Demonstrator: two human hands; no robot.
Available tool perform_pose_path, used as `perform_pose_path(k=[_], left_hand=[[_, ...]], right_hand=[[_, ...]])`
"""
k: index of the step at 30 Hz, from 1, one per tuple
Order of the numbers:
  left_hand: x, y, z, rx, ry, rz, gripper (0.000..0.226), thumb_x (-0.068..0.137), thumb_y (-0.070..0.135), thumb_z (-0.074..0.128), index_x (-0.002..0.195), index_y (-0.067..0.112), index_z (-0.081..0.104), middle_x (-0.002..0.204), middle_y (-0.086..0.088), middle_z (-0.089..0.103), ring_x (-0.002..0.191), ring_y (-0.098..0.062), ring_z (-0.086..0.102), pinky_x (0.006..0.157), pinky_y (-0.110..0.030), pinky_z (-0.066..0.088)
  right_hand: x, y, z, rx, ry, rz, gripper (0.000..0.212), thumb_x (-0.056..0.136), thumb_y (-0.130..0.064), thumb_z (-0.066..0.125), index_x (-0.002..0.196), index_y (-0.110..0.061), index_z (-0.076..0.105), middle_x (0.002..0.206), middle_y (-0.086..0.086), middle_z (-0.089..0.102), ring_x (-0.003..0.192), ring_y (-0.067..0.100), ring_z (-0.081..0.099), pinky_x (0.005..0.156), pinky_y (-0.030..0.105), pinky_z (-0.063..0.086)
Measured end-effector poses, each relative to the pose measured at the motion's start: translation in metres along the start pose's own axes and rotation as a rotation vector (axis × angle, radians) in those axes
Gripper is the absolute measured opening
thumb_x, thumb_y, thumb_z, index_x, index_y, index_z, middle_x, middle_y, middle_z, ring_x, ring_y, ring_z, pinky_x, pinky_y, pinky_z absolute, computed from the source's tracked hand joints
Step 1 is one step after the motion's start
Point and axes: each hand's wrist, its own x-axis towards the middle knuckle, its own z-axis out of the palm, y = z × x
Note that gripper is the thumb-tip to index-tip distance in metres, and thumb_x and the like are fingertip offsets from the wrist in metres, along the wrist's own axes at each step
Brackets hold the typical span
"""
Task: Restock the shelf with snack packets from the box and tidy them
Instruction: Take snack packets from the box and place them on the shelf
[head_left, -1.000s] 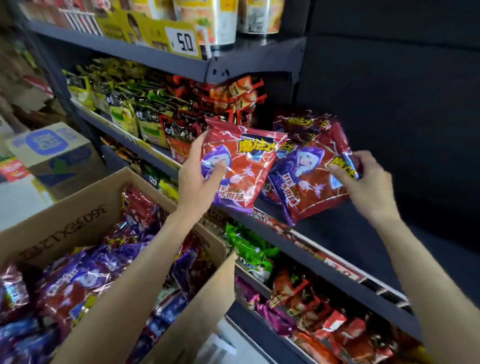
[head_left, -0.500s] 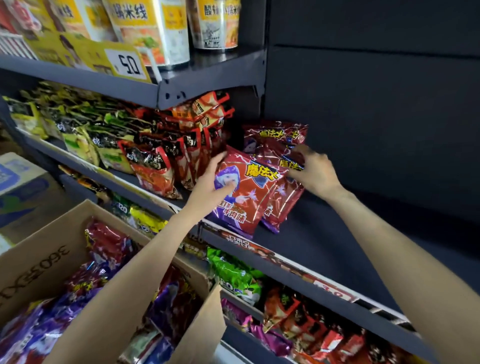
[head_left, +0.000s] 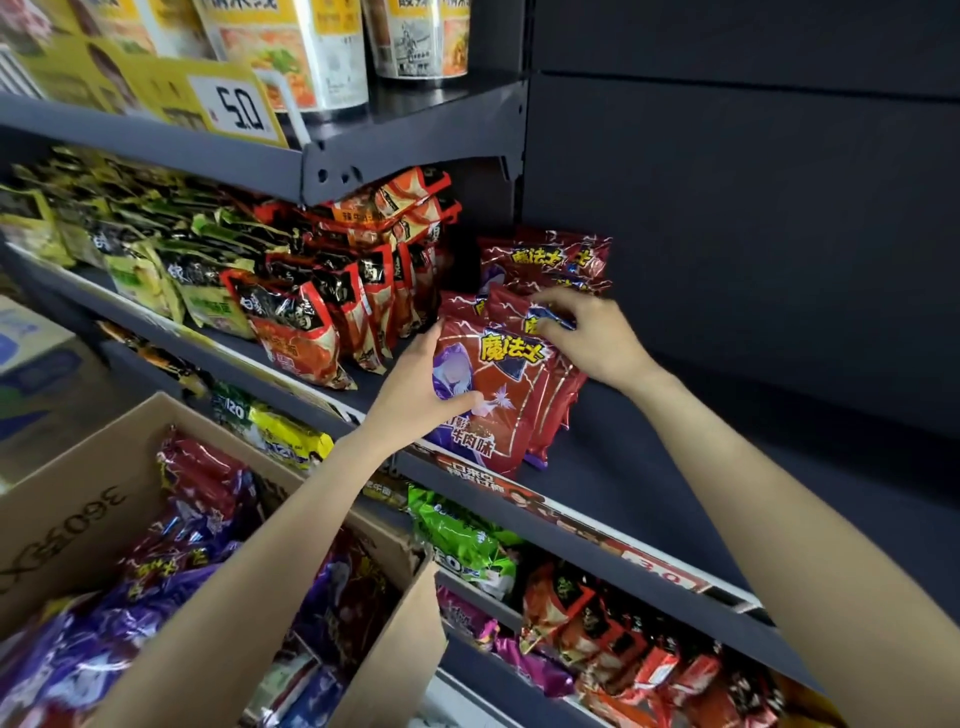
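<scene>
Red foil packet (head_left: 493, 395) upright at front of a short row on dark shelf (head_left: 649, 483), leaning slightly back against like packets behind. Left hand (head_left: 415, 395) gripping front packet at its left edge, thumb across the printed face, fingers hidden behind. Right hand (head_left: 587, 338) reaching over the row from the right, fingertips pinching the top edge of second packet (head_left: 511, 312). More of the same red packets (head_left: 545, 260) standing further back against the rear panel. Shelf to the right of the row bare dark metal. Immediately left of the row, red-and-black pouches (head_left: 311, 322), then green pouches (head_left: 156, 270), all on same shelf. Cardboard box (head_left: 67, 509) lower left, flaps open, holding red and purple packets (head_left: 197, 519) in a loose heap; left forearm passing over it. Upper shelf carrying noodle cups (head_left: 291, 47) and a yellow price tag (head_left: 244, 109) reading 5.0. Lower shelf stocked with green bags (head_left: 457, 535) and red pouches (head_left: 597, 623).
</scene>
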Motion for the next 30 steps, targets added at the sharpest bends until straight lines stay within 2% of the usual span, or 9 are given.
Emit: perform_pose_path(k=[2, 4, 6, 10, 13, 15, 18, 25, 30], left_hand=[[-0.001, 0.0, -0.001, 0.029, 0.013, -0.007, 0.102, 0.072, 0.039, 0.078, 0.15, 0.016, 0.016, 0.148, -0.004, 0.034, 0.137, -0.02, 0.031, 0.108, -0.033, 0.029], [-0.004, 0.0, -0.003, 0.076, 0.005, -0.033, 0.106, 0.074, 0.043, 0.076, 0.151, 0.016, 0.009, 0.151, -0.006, 0.028, 0.139, -0.022, 0.026, 0.111, -0.035, 0.026], [-0.009, 0.004, -0.006, 0.072, 0.03, -0.049, 0.101, 0.078, 0.043, 0.073, 0.152, 0.018, 0.008, 0.153, -0.004, 0.026, 0.139, -0.02, 0.026, 0.112, -0.036, 0.026], [-0.038, 0.016, -0.023, 0.045, 0.309, 0.061, 0.06, 0.089, 0.03, 0.063, 0.142, 0.022, 0.037, 0.128, 0.008, 0.054, 0.115, -0.004, 0.049, 0.097, -0.023, 0.039], [-0.083, 0.014, -0.046, 0.168, 0.549, 0.184, 0.028, 0.093, 0.029, 0.053, 0.116, 0.016, 0.063, 0.088, 0.01, 0.07, 0.074, 0.007, 0.058, 0.067, -0.017, 0.049], [-0.119, 0.004, -0.063, 0.27, 0.658, 0.262, 0.028, 0.097, 0.03, 0.049, 0.1, 0.013, 0.071, 0.066, 0.006, 0.068, 0.057, -0.003, 0.061, 0.051, -0.027, 0.05], [-0.18, -0.018, -0.086, 0.429, 0.717, 0.225, 0.036, 0.098, 0.032, 0.047, 0.085, 0.012, 0.074, 0.054, 0.004, 0.062, 0.046, -0.012, 0.057, 0.045, -0.031, 0.045], [-0.297, -0.112, -0.131, 0.425, 0.348, -0.403, 0.027, 0.086, 0.035, 0.055, 0.105, 0.022, 0.068, 0.099, 0.007, 0.067, 0.091, -0.014, 0.061, 0.077, -0.03, 0.047], [-0.342, -0.187, -0.15, 0.349, 0.321, -0.659, 0.038, 0.085, 0.023, 0.069, 0.121, 0.012, 0.061, 0.114, -0.008, 0.062, 0.107, -0.025, 0.058, 0.092, -0.034, 0.044]], right_hand=[[-0.002, -0.001, 0.007, -0.076, -0.006, 0.035, 0.036, 0.095, -0.023, 0.051, 0.131, -0.019, 0.054, 0.114, 0.009, 0.066, 0.058, 0.008, 0.058, 0.067, 0.025, 0.048], [-0.008, 0.001, 0.011, -0.21, 0.132, -0.014, 0.039, 0.095, -0.027, 0.051, 0.132, -0.016, 0.054, 0.119, 0.011, 0.063, 0.094, 0.024, 0.06, 0.088, 0.035, 0.046], [-0.02, 0.0, 0.01, -0.306, 0.313, -0.159, 0.036, 0.094, -0.026, 0.052, 0.127, -0.012, 0.059, 0.12, 0.01, 0.061, 0.111, 0.03, 0.051, 0.095, 0.042, 0.041], [-0.046, -0.018, 0.009, -0.271, 0.401, -0.415, 0.024, 0.093, -0.021, 0.053, 0.109, -0.01, 0.067, 0.107, 0.004, 0.064, 0.103, 0.023, 0.053, 0.089, 0.032, 0.039], [-0.063, -0.05, 0.025, -0.164, 0.212, -0.509, 0.022, 0.093, -0.024, 0.051, 0.103, -0.014, 0.067, 0.088, 0.0, 0.069, 0.082, 0.021, 0.062, 0.072, 0.032, 0.05], [-0.072, -0.073, 0.043, -0.124, 0.074, -0.55, 0.024, 0.092, -0.029, 0.047, 0.1, -0.019, 0.067, 0.076, -0.004, 0.069, 0.068, 0.019, 0.065, 0.056, 0.032, 0.051], [-0.079, -0.103, 0.075, -0.133, -0.149, -0.606, 0.018, 0.094, -0.028, 0.05, 0.1, -0.024, 0.067, 0.08, -0.007, 0.07, 0.072, 0.017, 0.066, 0.055, 0.031, 0.05], [-0.088, -0.155, 0.177, -0.079, -0.536, -0.674, 0.028, 0.096, -0.027, 0.052, 0.123, -0.023, 0.058, 0.117, -0.006, 0.062, 0.106, 0.013, 0.058, 0.08, 0.03, 0.049], [-0.084, -0.179, 0.264, -0.128, -0.744, -0.597, 0.041, 0.095, -0.034, 0.054, 0.133, -0.02, 0.048, 0.127, 0.002, 0.054, 0.118, 0.019, 0.05, 0.089, 0.033, 0.045]])
